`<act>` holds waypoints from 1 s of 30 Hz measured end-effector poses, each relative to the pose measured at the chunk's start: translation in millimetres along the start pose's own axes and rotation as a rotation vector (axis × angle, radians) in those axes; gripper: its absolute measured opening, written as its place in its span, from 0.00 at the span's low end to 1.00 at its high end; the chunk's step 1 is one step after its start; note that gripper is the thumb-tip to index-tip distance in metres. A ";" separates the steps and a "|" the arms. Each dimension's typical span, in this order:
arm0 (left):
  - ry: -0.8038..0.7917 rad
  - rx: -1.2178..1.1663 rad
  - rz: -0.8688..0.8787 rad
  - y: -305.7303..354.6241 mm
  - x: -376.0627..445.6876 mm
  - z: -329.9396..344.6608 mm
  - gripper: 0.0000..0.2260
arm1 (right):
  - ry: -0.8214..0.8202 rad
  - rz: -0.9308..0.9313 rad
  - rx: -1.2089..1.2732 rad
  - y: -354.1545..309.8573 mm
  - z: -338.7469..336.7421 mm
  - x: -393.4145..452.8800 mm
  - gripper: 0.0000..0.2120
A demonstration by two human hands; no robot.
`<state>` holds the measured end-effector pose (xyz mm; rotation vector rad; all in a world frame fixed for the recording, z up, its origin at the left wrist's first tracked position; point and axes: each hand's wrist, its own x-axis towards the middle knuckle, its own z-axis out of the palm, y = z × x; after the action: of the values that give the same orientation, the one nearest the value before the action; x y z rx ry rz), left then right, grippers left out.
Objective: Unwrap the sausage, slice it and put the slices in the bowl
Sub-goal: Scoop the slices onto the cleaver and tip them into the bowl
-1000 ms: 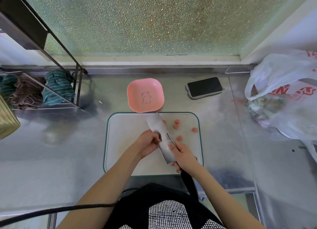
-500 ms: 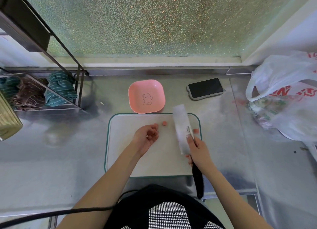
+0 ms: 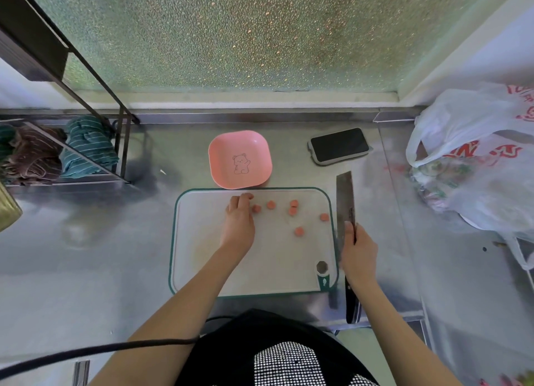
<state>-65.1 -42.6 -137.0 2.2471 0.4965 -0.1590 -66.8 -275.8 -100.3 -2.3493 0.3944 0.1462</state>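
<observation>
Now that cutting has stopped, the left hand (image 3: 238, 226) has moved to the board's far edge, fingers curled at a slice (image 3: 256, 208); other slices lie scattered, bowl (image 3: 239, 158) empty. The right hand (image 3: 358, 252) has carried the knife (image 3: 345, 200) off right, gripping it.

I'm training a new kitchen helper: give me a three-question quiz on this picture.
1. True or false: the bowl already holds slices.
2. Which hand is on the knife? A) left B) right
3. How many slices lie clear of the left hand on the board?

Key
1. False: it is empty.
2. B: the right hand holds it beside the board.
3. Five, for example this slice; a sixth sits at the left fingertips.
</observation>
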 end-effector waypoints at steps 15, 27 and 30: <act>-0.154 0.160 0.216 13.9 -5.7 20.2 0.18 | -0.265 0.177 0.135 -10.0 21.5 -21.0 0.18; -0.229 0.290 0.392 5.6 -18.7 50.8 0.31 | -0.356 0.243 0.235 -27.8 55.2 -34.1 0.17; -0.194 0.348 0.404 5.0 -17.9 50.9 0.30 | -0.377 0.244 0.224 -29.9 58.9 -34.9 0.17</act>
<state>-77.1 -88.9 -162.4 2.5835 -0.1036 -0.2666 -89.7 -206.4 -115.6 -1.9918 0.4802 0.6183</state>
